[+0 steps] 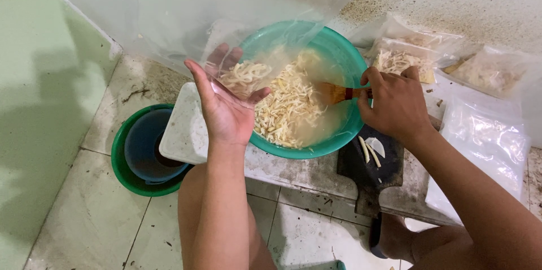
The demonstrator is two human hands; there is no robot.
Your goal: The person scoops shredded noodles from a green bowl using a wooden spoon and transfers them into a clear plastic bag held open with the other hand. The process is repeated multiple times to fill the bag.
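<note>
The left hand [226, 103] was raised palm-up over the near-left rim of the teal bowl [339, 50]. Its fingers [217, 58] were spread and slightly curled, supporting the lower part of a large clear plastic bag [186, 5] from beneath. The bag hung open above the bowl, and its bottom rested across the fingers and palm. A small clump of pale shredded strips [245, 72] lay inside the bag, directly over the fingertips and just above the thumb.

The right hand [395, 103] was closed around the handle of a wooden spoon [336, 93] at the right rim of the bowl. The fingers wrapped the handle fully; the spoon's head extended left into the bowl, touching the shreds.

The bowl held cloudy liquid and a heap of the same shredded strips [288, 106], lying between the two hands. The bowl sat on a low stone slab [293, 171].

A dark cutting board [370, 174] with a few pale slices lay just below the right hand. Filled clear bags [406, 55] lay beyond the bowl at right. A green bucket [121, 168] stood on the floor at left, beside a white board [183, 132].
</note>
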